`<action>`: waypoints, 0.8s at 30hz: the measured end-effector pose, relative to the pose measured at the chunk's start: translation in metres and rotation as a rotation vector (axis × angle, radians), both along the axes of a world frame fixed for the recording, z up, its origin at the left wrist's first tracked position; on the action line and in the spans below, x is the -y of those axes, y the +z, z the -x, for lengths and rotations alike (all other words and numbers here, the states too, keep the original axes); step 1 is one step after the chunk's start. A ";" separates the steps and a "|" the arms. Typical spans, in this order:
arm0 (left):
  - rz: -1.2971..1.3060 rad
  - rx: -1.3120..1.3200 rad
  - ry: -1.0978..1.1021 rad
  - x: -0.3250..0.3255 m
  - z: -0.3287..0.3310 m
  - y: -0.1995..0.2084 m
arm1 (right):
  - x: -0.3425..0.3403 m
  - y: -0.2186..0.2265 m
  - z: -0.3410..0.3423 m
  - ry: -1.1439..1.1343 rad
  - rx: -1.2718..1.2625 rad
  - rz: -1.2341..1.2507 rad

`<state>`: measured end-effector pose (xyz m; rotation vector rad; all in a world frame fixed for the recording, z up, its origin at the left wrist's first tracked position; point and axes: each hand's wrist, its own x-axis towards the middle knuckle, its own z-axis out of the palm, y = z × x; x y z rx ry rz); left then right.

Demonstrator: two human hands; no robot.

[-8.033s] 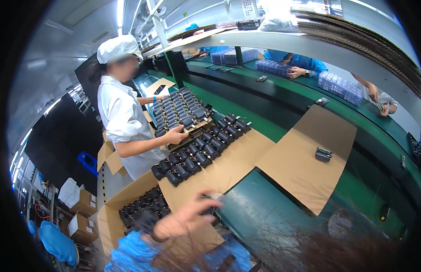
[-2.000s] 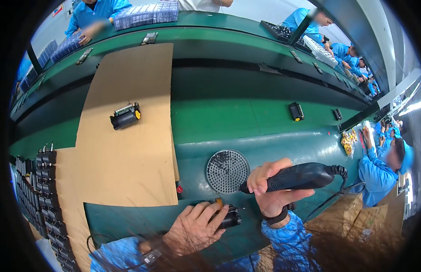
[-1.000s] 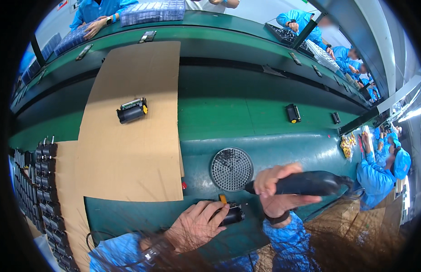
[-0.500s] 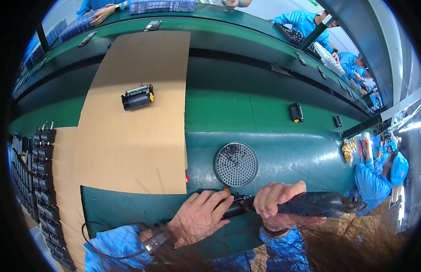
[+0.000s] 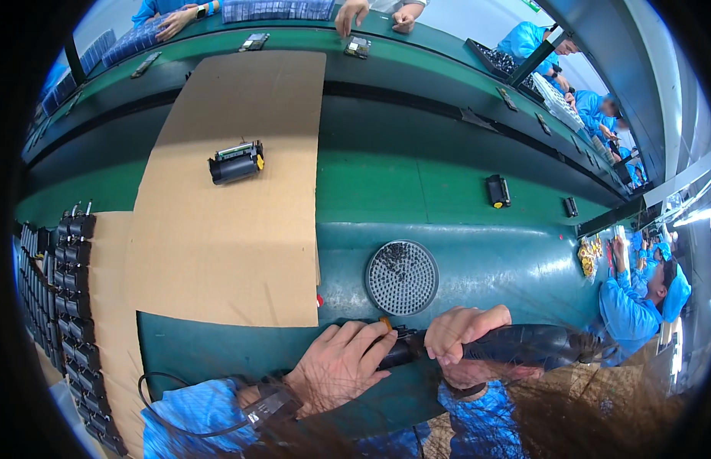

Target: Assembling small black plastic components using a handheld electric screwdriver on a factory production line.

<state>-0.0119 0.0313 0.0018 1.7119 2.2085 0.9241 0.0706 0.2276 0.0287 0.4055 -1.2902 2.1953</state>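
Note:
My right hand [image 5: 466,344] is wrapped round a long black power tool, seemingly an electric screwdriver [image 5: 523,344], which lies almost level with its working end to the left. That end meets a small black device [image 5: 401,353] under the fingers of my left hand [image 5: 338,367]. A yellow-orange piece [image 5: 386,323] shows at the fingertips of the left hand, which is closed over the device. Most of the device and the exact tip of the tool are hidden. Just beyond both hands sits a round grey perforated dish [image 5: 409,298] with small dark screws scattered in it.
A cardboard sheet [image 5: 240,260] covers the left of the green bench, bearing a black device [image 5: 237,163] with a yellow knob. Rows of black units [image 5: 72,306] line the far left. Similar devices [image 5: 498,191] lie on the belt. Co-workers in blue sit right and beyond.
Across the bench, another person's hands have come into view over a small circuit module now on the belt. My right hand and the tool have shifted slightly left; my left hand is nearly still.

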 end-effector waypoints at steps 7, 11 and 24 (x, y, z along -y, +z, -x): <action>0.009 -0.007 0.006 0.000 0.001 0.000 | -0.001 -0.003 0.005 0.006 0.018 -0.174; 0.003 -0.004 0.005 0.001 0.001 0.001 | 0.000 -0.007 0.004 -0.003 -0.014 -0.135; -0.035 0.012 -0.006 0.003 0.001 0.001 | -0.010 0.009 0.009 -0.280 -0.039 -0.061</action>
